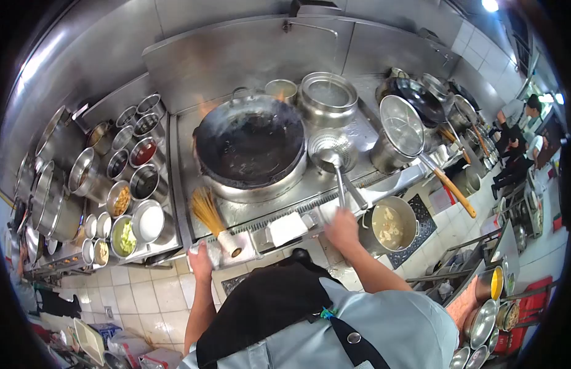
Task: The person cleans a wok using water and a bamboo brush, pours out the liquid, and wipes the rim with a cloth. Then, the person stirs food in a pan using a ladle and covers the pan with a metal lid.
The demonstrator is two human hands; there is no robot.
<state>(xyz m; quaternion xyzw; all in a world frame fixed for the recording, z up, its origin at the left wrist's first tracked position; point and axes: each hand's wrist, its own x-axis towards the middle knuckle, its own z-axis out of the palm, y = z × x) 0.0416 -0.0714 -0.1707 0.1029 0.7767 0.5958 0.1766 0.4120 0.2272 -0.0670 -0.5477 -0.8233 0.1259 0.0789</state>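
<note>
The ladle (341,180) is being gripped by the right hand (343,232), its bowl being held over the perforated strainer (324,141), just right of the wok (251,147)! Flames are being thrown up behind that wok, while what looks like a whitish cloth (213,253) is being clasped by the left hand (200,263), near the bamboo brush (208,211).

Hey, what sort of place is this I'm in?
Most likely a commercial kitchen, perhaps a restaurant's. There's a very large wok on a long steel cooking range, and rows of metal containers, some holding sauces or cut ingredients, crowd the left side.
</note>
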